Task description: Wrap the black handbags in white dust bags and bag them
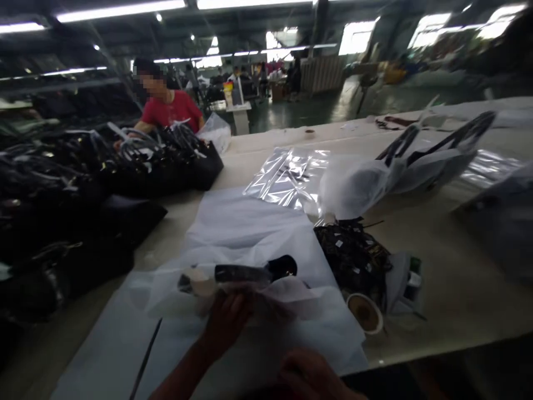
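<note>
My left hand (229, 316) is closed on the near edge of a translucent white sheet of wrapping paper (297, 294), its fingers partly hidden. Partly wrapped in that paper is a dark item with a glossy black strap (245, 273); its full shape is covered. Both lie on a stack of large white paper sheets (245, 214). My right hand (310, 372) is lower and nearer to me, apart from the bundle, and smeared by motion so its fingers do not show clearly. A thin dark stick-like thing (146, 355) rests on the paper left of my forearm.
Many black handbags (183, 172) crowd the left side. Clear plastic sleeves (287, 175) and paper-wrapped bags (362, 183) lie beyond. At right are a pile of dark tagged pieces (353, 255) and a tape roll (365, 313). A person in red (172, 108) stands across the table.
</note>
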`<state>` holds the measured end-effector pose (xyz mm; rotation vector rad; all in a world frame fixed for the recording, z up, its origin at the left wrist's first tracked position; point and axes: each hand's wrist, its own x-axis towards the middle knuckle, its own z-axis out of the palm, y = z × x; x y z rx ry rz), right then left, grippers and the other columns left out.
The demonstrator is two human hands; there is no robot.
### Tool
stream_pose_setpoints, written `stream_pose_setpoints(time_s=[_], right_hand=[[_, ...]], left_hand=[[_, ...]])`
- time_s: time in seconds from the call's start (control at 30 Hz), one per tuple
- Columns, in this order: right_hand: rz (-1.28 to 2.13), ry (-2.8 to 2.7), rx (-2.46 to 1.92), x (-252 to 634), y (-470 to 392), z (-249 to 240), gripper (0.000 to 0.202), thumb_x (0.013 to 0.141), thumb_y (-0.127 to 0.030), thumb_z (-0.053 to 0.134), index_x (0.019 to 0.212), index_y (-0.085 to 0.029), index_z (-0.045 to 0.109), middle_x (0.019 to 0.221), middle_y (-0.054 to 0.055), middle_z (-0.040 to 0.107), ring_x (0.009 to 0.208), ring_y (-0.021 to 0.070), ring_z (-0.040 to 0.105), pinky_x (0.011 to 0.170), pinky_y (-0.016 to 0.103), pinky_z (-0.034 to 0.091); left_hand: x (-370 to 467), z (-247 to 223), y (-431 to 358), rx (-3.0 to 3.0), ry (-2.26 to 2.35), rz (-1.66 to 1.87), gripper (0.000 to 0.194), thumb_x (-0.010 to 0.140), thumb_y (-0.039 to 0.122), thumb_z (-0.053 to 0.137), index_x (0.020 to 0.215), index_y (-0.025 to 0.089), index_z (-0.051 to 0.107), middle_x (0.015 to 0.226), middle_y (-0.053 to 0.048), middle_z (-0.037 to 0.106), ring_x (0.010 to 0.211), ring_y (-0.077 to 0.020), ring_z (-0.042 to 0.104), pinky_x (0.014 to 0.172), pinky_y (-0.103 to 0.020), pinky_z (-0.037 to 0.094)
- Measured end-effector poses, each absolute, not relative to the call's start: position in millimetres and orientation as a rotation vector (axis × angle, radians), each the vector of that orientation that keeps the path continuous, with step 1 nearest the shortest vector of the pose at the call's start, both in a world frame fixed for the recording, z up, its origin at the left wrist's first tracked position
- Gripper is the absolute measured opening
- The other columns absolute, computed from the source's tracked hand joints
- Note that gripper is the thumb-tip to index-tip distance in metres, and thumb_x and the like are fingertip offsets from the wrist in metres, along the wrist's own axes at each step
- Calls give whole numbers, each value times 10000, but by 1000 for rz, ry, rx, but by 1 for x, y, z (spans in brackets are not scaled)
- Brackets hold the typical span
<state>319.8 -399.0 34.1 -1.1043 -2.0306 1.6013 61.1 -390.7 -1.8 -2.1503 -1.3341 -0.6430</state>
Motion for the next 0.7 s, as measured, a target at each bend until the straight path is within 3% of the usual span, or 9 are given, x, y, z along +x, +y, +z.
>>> stream_pose_setpoints(time_s=[0.17,0.3,0.43,0.57,0.7], right_hand=[[1788,-1863,-404,255,-383,87,120,849,-267,540,840,-177,618,749,6,614,652,90,542,614,189,427],[1755,-1465,-690,222,-370,73,125,844,-312,559,827,-196,602,732,-9,575,672,101,511,641,211,419],[1847,-1166,-902,210,-365,44,144,786,-332,642,777,-190,619,661,-27,532,618,93,457,609,216,388],[2273,-612,-624,219,-364,62,109,766,-294,673,786,-201,620,593,-48,514,514,63,423,521,192,343],[2521,-195,-119,235,-362,98,81,759,-258,665,775,-200,610,527,-86,385,430,40,305,462,171,315]], left_hand=[[61,-11,-396,-2150,-1396,-584,351,853,243,552,1198,178,558,992,-78,627,1011,-208,535,1001,-403,321],[63,-14,-398,-2178,-1402,-681,270,909,207,410,1101,179,598,1056,-80,614,1071,-206,506,986,-398,324],[63,-14,-399,-2190,-1381,-754,215,897,193,430,1004,172,615,1032,-79,616,1064,-208,505,942,-394,361],[65,-7,-399,-2177,-1401,-733,277,890,169,422,1109,153,590,1000,-89,618,1036,-214,513,905,-387,370],[67,-3,-399,-2180,-1431,-665,341,887,190,454,1216,173,540,1018,-76,621,1026,-203,518,935,-381,351]])
